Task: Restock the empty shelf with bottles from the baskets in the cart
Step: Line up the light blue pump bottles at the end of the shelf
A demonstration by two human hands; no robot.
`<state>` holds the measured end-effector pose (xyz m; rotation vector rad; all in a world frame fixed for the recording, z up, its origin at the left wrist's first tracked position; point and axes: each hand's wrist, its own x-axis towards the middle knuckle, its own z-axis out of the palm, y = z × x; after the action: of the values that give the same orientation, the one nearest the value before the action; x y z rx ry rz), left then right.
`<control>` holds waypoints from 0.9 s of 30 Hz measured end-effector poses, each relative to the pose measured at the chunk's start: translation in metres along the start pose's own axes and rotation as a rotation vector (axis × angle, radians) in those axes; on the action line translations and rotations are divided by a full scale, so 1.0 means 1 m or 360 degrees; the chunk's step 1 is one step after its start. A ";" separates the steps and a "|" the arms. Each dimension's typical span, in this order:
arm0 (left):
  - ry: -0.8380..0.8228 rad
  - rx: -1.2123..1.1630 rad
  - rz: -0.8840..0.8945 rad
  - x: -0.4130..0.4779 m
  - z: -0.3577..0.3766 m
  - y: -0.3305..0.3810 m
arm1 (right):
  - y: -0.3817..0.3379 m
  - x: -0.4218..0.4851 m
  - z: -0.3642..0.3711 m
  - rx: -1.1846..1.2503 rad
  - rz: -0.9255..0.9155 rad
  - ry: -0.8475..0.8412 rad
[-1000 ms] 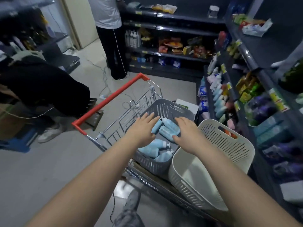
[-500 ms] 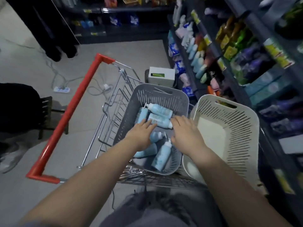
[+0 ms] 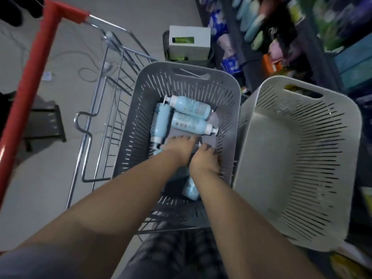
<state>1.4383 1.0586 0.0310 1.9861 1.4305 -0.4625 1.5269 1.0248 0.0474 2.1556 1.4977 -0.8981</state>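
A grey slotted basket (image 3: 237, 91) sits in the wire cart and holds several pale blue pump bottles. Three of them lie at its far end: one across the back (image 3: 189, 106), one in front of it (image 3: 189, 123), one along the left wall (image 3: 161, 123). Both my hands are down in the basket's near half. My right hand (image 3: 205, 160) grips a blue bottle (image 3: 190, 191) whose base shows under my wrist. My left hand (image 3: 179, 150) curls over another blue bottle, mostly hidden beneath it. A white slotted basket (image 3: 302, 158) with nothing in it stands tilted to the right.
The cart's red handle (image 3: 24, 93) runs along the left, with its wire frame (image 3: 112, 109) beside the grey basket. A white box (image 3: 189, 42) stands on the floor beyond the cart. Stocked dark shelves (image 3: 302, 27) line the right side. Cables lie on the floor at left.
The view has tilted down and closer over the cart. Both hands have sunk lower into the grey basket's near end and closed on bottles there.
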 end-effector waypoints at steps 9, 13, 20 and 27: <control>0.0079 0.0008 -0.0112 0.025 0.025 0.005 | 0.002 0.025 0.029 0.0250 0.0217 -0.0109; 0.0168 -0.0140 -0.0107 0.017 0.016 0.003 | 0.000 0.031 0.023 0.0331 0.0253 0.0085; 0.0432 -0.0644 -0.0085 -0.018 0.003 -0.008 | 0.003 0.008 -0.014 0.0537 0.0064 0.0161; 0.0532 -0.0992 0.0244 -0.050 -0.009 -0.022 | 0.004 -0.036 -0.039 0.0515 -0.0367 0.0470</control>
<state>1.3997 1.0340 0.0621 1.6753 1.3775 0.3675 1.5336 1.0217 0.1001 2.4680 1.8861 -0.9887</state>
